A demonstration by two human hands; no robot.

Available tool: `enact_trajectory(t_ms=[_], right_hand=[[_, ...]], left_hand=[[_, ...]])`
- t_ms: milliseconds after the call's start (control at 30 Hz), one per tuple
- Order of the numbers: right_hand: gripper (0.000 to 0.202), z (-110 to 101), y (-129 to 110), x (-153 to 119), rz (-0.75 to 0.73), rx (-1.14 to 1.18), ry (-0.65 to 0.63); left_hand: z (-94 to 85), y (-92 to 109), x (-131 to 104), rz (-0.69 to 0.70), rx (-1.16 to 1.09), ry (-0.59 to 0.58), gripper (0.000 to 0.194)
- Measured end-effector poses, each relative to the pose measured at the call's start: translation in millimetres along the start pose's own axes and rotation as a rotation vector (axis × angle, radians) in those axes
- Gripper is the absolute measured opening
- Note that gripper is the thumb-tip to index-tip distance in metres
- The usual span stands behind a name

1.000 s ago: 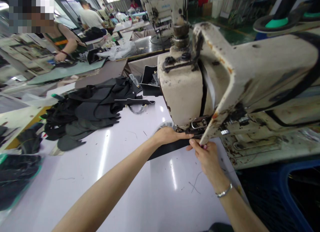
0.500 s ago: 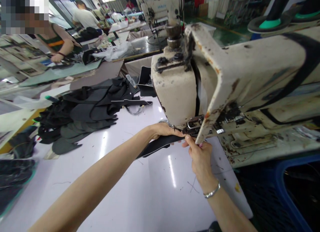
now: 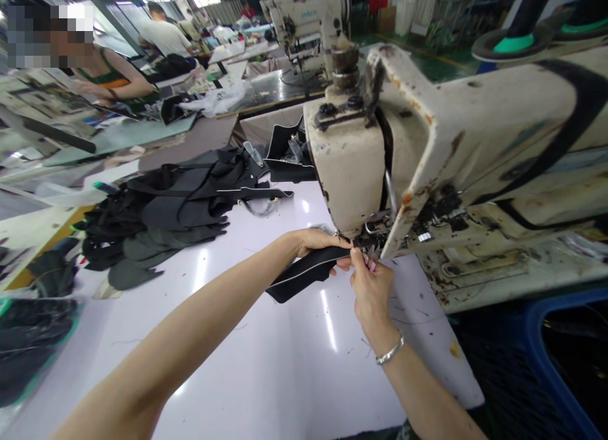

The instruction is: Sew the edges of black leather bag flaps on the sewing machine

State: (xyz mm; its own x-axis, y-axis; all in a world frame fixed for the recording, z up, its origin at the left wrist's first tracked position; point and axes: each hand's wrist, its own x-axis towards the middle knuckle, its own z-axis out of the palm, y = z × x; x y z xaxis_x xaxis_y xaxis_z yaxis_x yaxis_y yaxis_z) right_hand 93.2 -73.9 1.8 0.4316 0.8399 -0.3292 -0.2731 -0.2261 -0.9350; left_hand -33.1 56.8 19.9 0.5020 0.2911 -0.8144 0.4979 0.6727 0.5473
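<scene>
Two worn cream industrial sewing machines, one black piped fabric strip, one heap of black fabric pieces, two other people, upper left of frame.

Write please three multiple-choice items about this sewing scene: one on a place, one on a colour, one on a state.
1. Where does the heap of dark cut fabric pieces lie?
A. on the white table, left of the machine
B. on the blue chair
C. on top of the machine

2. What colour is the flat fabric piece with a pale edge line at the worn cream sewing machine?
A. red
B. black
C. yellow

3. How is that piece held?
A. lying untouched
B. one hand only
C. both hands grip it

Answers: 1 A, the heap rests on the glossy white table. 2 B, it looks black. 3 C, left hand and right hand both hold it.
</scene>
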Motion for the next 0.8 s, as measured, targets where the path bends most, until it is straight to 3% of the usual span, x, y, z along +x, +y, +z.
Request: enact_trajectory(t_ms=[133, 267, 400, 500, 633, 800], right_hand=[[0.041, 5.3, -8.2, -2.9, 0.054, 0.12, 0.032], [0.04, 6.0, -14.5, -4.1, 0.053, 0.096, 0.058], [0.038, 4.9, -13.0, -3.0, 0.037, 0.088, 0.063], [0.034, 1.4, -7.5, 0.2, 0.025, 0.087, 0.06], [0.04, -8.4, -0.7, 6.7, -0.017, 0.008, 0.086], [0.045, -23.3, -1.4, 14.3, -0.072, -0.029, 0.025]], left_hand=[[4.9, -10.1, 3.7, 0.031, -0.085, -0.011, 0.047], [16.0, -17.7, 0.0, 0.11, -0.196, -0.041, 0.048], [31.8, -24.7, -8.5, 0.168, -0.298, 0.04, 0.05], [54.3, -31.9, -16.7, 0.209, -0.413, 0.152, 0.049], [96.8, -40.5, -22.2, 0.23, -0.6, 0.397, 0.048], [138.8, -42.6, -11.1, 0.338, -0.793, 0.608, 0.045]])
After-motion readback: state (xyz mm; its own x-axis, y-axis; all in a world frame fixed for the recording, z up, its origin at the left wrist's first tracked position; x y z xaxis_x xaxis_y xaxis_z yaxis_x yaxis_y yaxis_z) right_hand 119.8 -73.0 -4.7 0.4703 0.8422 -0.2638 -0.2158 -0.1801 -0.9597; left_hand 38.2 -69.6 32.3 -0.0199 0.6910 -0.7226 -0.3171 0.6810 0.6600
